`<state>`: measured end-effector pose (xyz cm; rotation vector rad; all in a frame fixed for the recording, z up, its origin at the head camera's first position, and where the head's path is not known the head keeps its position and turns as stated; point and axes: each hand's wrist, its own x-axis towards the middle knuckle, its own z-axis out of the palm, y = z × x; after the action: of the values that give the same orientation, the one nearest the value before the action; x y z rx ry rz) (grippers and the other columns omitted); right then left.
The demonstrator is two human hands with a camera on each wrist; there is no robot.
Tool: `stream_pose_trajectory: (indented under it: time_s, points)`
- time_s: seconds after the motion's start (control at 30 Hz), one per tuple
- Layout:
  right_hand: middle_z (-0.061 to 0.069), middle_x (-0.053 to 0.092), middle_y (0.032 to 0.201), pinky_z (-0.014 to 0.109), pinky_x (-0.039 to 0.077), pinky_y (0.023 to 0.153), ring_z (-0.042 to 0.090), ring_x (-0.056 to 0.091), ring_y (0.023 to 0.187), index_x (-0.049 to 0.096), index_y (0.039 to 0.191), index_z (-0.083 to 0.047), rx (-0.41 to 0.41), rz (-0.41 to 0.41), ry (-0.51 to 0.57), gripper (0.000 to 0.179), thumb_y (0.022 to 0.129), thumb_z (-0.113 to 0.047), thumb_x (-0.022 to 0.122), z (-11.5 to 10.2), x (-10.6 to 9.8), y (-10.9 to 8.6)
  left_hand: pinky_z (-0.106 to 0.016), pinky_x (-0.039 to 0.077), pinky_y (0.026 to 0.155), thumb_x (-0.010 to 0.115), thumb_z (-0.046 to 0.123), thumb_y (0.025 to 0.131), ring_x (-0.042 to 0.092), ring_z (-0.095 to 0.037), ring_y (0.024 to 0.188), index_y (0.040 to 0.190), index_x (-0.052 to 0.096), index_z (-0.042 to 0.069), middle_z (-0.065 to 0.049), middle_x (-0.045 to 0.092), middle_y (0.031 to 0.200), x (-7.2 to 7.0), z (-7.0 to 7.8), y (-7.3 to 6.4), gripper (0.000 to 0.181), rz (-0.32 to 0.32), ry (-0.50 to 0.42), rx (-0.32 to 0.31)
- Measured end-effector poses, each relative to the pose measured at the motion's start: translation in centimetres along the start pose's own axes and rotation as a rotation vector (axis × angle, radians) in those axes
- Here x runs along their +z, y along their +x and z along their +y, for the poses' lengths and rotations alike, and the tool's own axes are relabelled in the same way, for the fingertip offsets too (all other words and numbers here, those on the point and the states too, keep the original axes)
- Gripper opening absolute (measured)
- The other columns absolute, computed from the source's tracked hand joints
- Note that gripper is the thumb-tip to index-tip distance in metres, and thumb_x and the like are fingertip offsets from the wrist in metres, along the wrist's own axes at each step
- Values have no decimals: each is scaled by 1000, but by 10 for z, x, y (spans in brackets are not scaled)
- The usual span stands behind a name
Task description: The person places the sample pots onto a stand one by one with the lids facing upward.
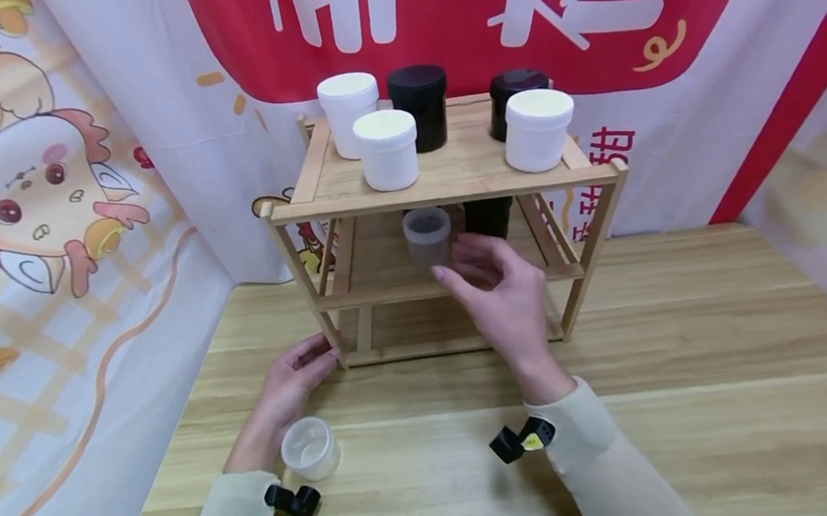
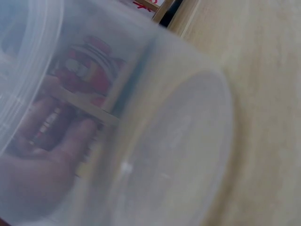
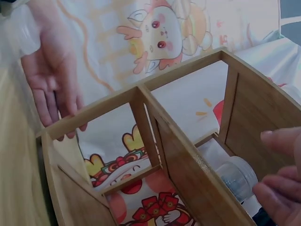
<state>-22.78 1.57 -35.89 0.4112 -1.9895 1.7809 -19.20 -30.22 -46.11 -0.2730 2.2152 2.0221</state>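
Note:
A two-tier wooden rack (image 1: 445, 197) stands on the table. My left hand (image 1: 294, 386) holds its front left leg near the foot, thumb on one side and fingers on the other. My right hand (image 1: 503, 295) is at the middle shelf, thumb and fingers spread apart. Beside its fingertips stands a translucent plastic jar (image 1: 428, 240), lidless in the head view; the right wrist view also shows this jar (image 3: 237, 179). Another translucent jar (image 1: 311, 449) sits on the table by my left wrist and fills much of the left wrist view.
On the top shelf stand white lidded jars (image 1: 387, 151) and black lidded jars (image 1: 420, 108). A black jar (image 1: 488, 216) stands on the middle shelf, partly behind my right hand. Printed cloth (image 1: 223, 143) hangs behind and to the left of the wooden table (image 1: 730, 360).

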Motion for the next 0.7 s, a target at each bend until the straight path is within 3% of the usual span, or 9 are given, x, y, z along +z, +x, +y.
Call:
stream_pose_trajectory:
  time_s: [0.17,0.33,0.43,0.6,0.7]
  points:
    - [15,79,123,25,65,94,29,79,106,74,125,-1,-72,-45,-12,46,87,-18,93,0,-1,-6,-14,54,106,71,19,106,63,-6,126,161,47,7,-17,51,163,0,1,-1,62,-2,-9,-3]
    - [4,81,119,31,66,94,19,78,103,77,122,-9,-116,-139,-112,42,86,-22,94,6,-6,-14,-14,54,106,70,18,106,61,-12,133,162,45,8,-17,50,164,2,2,-1,62,-5,-2,-3]
    - [4,82,117,33,67,93,18,78,102,78,121,-9,-163,-183,-152,40,86,-21,94,13,-11,-21,-13,54,106,70,19,106,60,-13,134,163,45,9,-16,50,165,2,2,-2,63,-6,5,-12]
    - [7,82,117,26,64,96,24,79,103,79,119,-7,-315,-122,-142,36,85,-11,93,17,-19,-27,-14,54,107,70,21,107,59,-14,135,163,44,8,-17,49,165,2,2,-2,63,-14,10,-5]
    - [7,83,114,22,62,98,23,79,103,79,116,-7,-362,-106,-131,35,83,-7,93,19,-24,-31,-14,53,108,69,21,107,59,-14,136,163,44,8,-17,49,165,1,3,-2,63,-17,14,-3]
